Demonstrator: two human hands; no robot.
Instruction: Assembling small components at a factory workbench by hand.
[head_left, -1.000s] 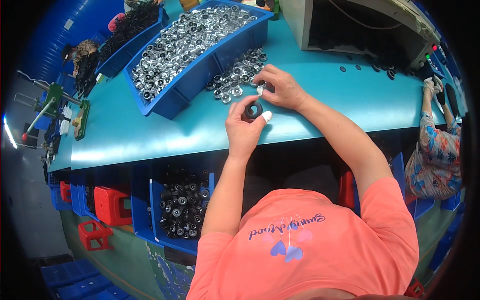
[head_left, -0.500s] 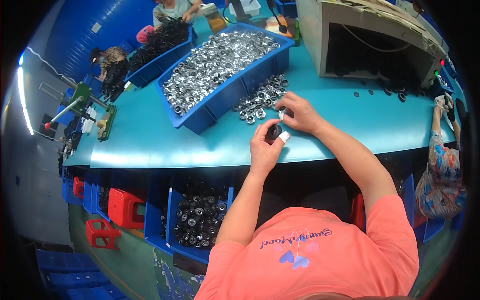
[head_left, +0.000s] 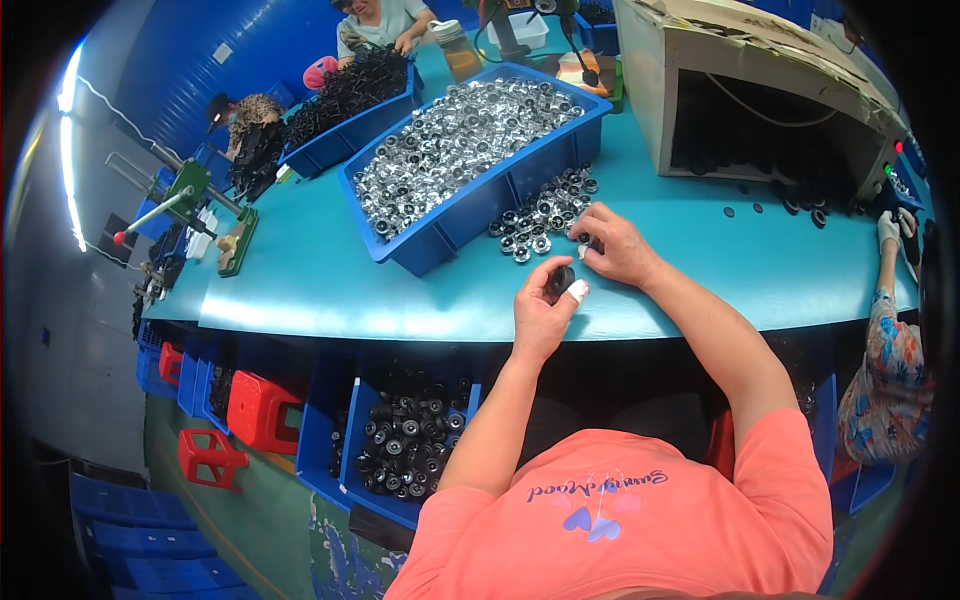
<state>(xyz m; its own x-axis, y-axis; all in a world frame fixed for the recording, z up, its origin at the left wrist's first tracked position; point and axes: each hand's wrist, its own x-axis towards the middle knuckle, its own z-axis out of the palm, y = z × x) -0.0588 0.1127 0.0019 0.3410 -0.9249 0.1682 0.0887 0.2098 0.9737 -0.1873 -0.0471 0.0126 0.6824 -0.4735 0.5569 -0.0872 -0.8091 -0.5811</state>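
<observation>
A round black wheel-like piece (head_left: 562, 281) is pinched between the fingers and thumb of my left hand (head_left: 540, 316), just above the front part of the table. My right hand (head_left: 622, 250) is beside it, a little farther away, its fingertips closed on a small dark, shiny roller-like part (head_left: 585, 238). White wrapping covers a tip on each hand. Right by my right fingers lies a loose pile of small silver-and-black rollers (head_left: 545, 215). Behind the pile stands a long blue bin (head_left: 440, 240) heaped with more such rollers.
At the right stands a pale box-shaped machine (head_left: 645, 90) with black rings (head_left: 820, 217) before it. A green hand press (head_left: 235, 245) is on the left. Below the table edge is a blue crate (head_left: 350, 440) of black wheels. Co-workers sit at the far side and right.
The whole view has shifted slightly. The black wheel in my left hand has turned, so its opening shows less. My right hand stays by the pile, still pinching the small part.
</observation>
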